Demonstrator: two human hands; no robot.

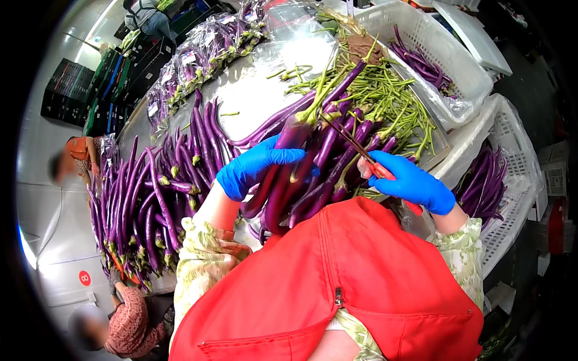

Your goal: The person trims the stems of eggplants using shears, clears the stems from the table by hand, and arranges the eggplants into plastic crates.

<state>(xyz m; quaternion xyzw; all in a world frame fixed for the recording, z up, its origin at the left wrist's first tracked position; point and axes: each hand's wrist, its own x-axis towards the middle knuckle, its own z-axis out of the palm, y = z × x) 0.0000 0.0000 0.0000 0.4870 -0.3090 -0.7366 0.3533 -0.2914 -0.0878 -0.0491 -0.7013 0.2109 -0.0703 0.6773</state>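
Observation:
My left hand (262, 165), in a blue glove, is closed round a bunch of long purple eggplants (280, 195) with green stems pointing up. In my blue-gloved right hand (406, 180) is a pair of scissors (380, 171) with red handles. Their blades reach up and left to the stem end of the held eggplants; whether they touch a stem I cannot tell. More loose eggplants (355, 144) lie under and beside the bunch. Cut green stems (394, 99) are heaped just beyond the scissors.
Rows of eggplants (144, 204) cover the table's left side, with bagged eggplants (198, 51) at the back. White crates (481, 81) holding eggplants stand at the right. Two people are at the left, one by the pink-patterned sleeve (129, 319); another person (150, 18) stands near dark crates (111, 78).

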